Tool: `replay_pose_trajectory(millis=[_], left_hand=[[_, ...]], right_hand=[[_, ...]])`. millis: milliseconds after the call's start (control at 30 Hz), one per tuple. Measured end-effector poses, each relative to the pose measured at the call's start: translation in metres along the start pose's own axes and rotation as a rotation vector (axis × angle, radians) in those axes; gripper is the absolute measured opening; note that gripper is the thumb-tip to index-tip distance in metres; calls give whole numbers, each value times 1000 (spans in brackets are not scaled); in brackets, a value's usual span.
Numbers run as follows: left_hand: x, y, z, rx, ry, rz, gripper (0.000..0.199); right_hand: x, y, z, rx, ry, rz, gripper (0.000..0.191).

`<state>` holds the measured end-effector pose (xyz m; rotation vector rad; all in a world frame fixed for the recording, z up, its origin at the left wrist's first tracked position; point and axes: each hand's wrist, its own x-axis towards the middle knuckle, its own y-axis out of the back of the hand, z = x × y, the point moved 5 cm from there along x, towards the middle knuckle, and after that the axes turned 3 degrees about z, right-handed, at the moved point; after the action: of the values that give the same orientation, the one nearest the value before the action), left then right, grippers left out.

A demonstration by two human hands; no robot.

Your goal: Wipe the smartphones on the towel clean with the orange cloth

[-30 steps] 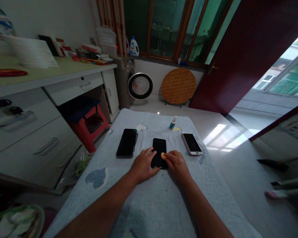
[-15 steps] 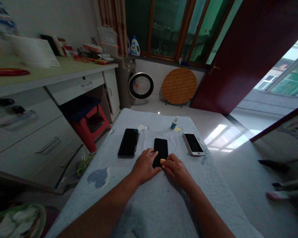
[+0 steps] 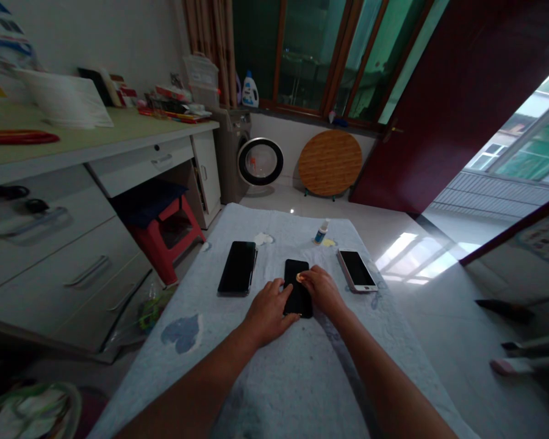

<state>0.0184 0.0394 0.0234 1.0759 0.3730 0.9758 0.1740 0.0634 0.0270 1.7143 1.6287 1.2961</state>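
Observation:
A black smartphone [image 3: 299,302] lies screen up on the cloth, between both hands. My left hand [image 3: 271,311] steadies it, with fingers along its left side and the thumb at its bottom edge. Pinched in my right hand [image 3: 322,289] is a small orange pad [image 3: 299,277], pressed on the upper part of the screen. To the left lies a larger black phone [image 3: 236,268]. A white-framed phone [image 3: 357,270] rests to the right. Behind them stands a small spray bottle [image 3: 321,231] with a blue label.
A pale blue patterned cloth [image 3: 183,378] covers the table. On the left are a white desk [image 3: 132,143] and a red stool [image 3: 169,238]. Behind stand a washing machine with its door [image 3: 260,161] open and a round wooden board [image 3: 330,161].
My right hand has slid the orange pad up the screen, from the lower part to the upper part. My left hand keeps its place at the phone.

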Motion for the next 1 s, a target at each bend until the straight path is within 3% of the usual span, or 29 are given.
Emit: replay_pose_trajectory(millis=[400, 600, 767, 1000], left_hand=[[2, 0, 1, 42, 27, -20, 63], [2, -2, -1, 44, 26, -39, 64], [1, -3, -2, 33, 39, -30, 63], [0, -5, -4, 18, 42, -24, 65]], right_hand=[[46, -14, 20, -182, -194, 104, 19], [51, -12, 19, -192, -242, 32, 20], [29, -4, 9, -84, -188, -113, 20], [-29, 12, -21, 117, -93, -169, 17]])
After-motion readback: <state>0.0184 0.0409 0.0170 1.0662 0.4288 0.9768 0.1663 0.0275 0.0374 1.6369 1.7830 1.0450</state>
